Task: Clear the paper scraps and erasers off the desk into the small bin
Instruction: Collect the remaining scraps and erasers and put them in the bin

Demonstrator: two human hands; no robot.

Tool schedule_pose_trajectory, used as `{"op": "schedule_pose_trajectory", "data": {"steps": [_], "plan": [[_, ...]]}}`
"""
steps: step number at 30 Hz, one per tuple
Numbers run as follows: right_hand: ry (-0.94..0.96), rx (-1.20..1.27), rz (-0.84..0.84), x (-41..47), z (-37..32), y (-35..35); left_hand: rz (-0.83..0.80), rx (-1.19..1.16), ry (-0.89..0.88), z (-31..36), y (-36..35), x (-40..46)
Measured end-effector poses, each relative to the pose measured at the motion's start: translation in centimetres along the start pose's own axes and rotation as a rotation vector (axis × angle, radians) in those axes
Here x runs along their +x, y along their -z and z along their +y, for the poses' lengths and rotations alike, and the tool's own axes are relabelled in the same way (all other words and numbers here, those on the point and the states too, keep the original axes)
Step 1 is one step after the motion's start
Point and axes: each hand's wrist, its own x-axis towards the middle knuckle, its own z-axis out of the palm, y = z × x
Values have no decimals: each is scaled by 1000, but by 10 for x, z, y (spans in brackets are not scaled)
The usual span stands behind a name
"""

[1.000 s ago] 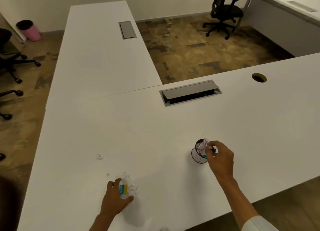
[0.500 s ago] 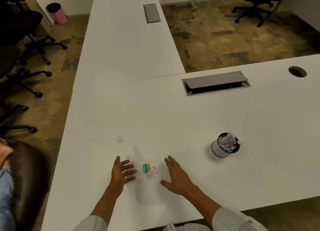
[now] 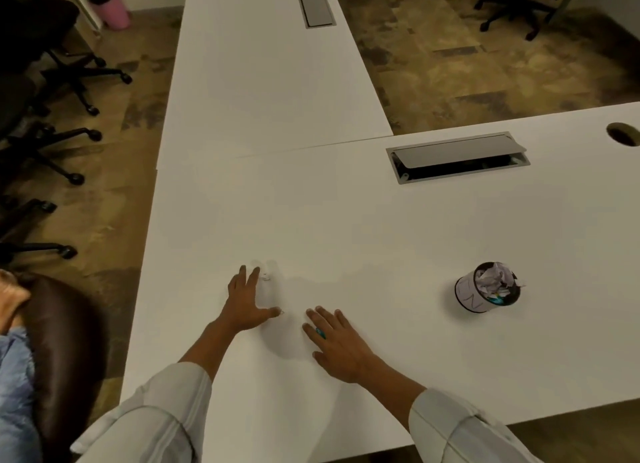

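The small bin (image 3: 469,298) stands on the white desk (image 3: 363,227) at the right, stuffed with crumpled paper. My left hand (image 3: 244,303) lies flat on the desk with fingers spread; its fingertips reach a small white paper scrap (image 3: 266,275), and another tiny scrap (image 3: 281,312) lies by its thumb. My right hand (image 3: 337,341) lies flat beside it, fingers straight, covering the eraser, of which only a blue-green sliver (image 3: 320,332) shows between two fingers. The scraps that lay beside the eraser are hidden under this hand.
A grey cable hatch (image 3: 457,157) is set into the desk beyond the bin, with a round cable hole (image 3: 623,134) at the far right. A second desk (image 3: 263,64) runs away from me. Office chairs (image 3: 38,81) stand on the left, a pink bin (image 3: 107,6) behind them.
My right hand left the bin, crossed to the left and now covers the eraser and scraps. My left hand let go of the eraser and reached forward to the far scrap.
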Motion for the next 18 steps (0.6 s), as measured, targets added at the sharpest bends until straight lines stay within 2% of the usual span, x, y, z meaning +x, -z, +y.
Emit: {"op": "schedule_pose_trajectory", "data": {"steps": [7,11,15,18], "plan": [[-26,-28,90,-38,-4,-9,-138,148,-65,7,-17,21],[-60,33,127,-58,-7,-10,13,280,-150,10,-42,0],[-186,74,132,-65,-6,-3,120,339,-257,13,-67,-33],[-322,337,172,-63,0,-4,146,429,-335,14,-75,-58]]}}
